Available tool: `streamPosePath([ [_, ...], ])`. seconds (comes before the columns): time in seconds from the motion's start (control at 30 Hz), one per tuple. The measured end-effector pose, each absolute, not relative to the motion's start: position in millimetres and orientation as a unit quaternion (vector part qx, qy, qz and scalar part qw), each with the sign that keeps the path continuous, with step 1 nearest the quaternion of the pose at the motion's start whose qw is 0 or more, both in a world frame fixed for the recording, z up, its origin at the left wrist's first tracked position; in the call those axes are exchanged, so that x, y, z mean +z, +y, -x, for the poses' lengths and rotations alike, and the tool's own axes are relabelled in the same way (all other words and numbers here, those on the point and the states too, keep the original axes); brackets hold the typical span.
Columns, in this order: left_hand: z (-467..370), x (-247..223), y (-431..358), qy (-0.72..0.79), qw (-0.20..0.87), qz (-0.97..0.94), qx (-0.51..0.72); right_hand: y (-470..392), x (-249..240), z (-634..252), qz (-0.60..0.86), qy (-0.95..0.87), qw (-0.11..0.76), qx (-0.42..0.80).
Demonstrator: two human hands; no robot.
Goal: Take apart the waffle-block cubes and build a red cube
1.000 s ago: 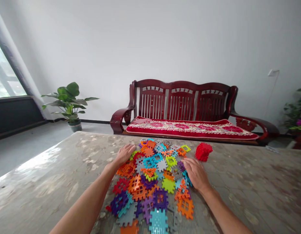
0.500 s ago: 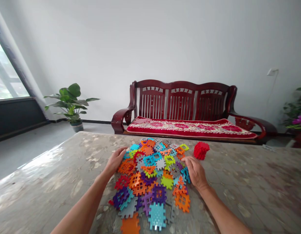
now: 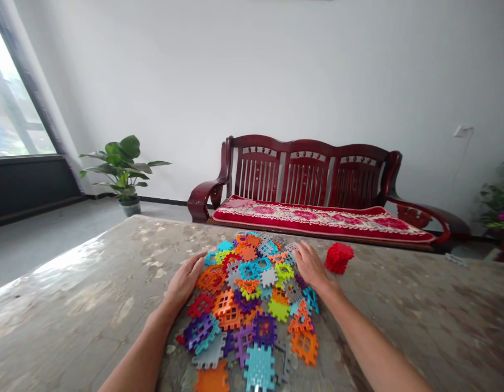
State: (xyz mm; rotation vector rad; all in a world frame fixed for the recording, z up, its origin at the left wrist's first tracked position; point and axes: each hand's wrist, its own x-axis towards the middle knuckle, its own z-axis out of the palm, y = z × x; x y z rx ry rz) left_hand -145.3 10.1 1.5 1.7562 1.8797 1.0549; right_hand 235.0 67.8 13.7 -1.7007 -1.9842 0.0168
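A heap of colourful plastic interlocking tiles point(image 3: 252, 293) with toothed edges is spread before me, in orange, purple, blue, green, red and grey. Along its left edge rests my left hand point(image 3: 188, 277), fingers stretched out beside the orange tiles point(image 3: 211, 279) and holding nothing visible. My right hand point(image 3: 312, 264) reaches over the far right part of the heap, fingers extended, with no tile seen in its grasp. It covers some tiles there. Just right of that hand stands a stack of red tiles point(image 3: 339, 258). Nearest me lie a light blue tile point(image 3: 259, 368) and an orange tile point(image 3: 212, 378).
The tiles lie on a table with a patterned, glossy cover point(image 3: 113, 294). Behind it is a dark red wooden bench point(image 3: 305, 179) with a red floral mat point(image 3: 317, 218). A potted plant point(image 3: 127, 169) stands at the back left, with a window beyond.
My right hand has moved farther away and leftward, from the heap's right side onto its far right corner. My left hand stays at the left edge. The view has shifted slightly.
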Motion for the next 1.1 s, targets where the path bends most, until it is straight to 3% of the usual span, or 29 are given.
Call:
streamPosePath([
  [0.13, 144, 1, 11, 0.662, 0.166, -0.629, 0.371, 92, 25, -238, 0.675, -0.723, 0.145, 0.027],
  [0.23, 145, -3, 13, 0.665, 0.154, -0.630, 0.369, 89, 28, -243, 0.655, -0.746, 0.111, 0.048],
  [0.53, 142, -5, 21, 0.686, 0.125, -0.627, 0.349, 97, 60, -206, 0.622, -0.770, 0.139, 0.013],
  [0.8, 137, 0, 15, 0.696, 0.109, -0.649, 0.289, 162, 52, -97, 0.544, -0.827, 0.111, 0.089],
  [0.97, 135, 1, 14, 0.698, 0.119, -0.653, 0.268, 166, 48, -84, 0.527, -0.835, 0.078, 0.135],
  [1.1, 135, 0, 14, 0.698, 0.114, -0.661, 0.252, 152, 52, -88, 0.488, -0.856, 0.099, 0.140],
])
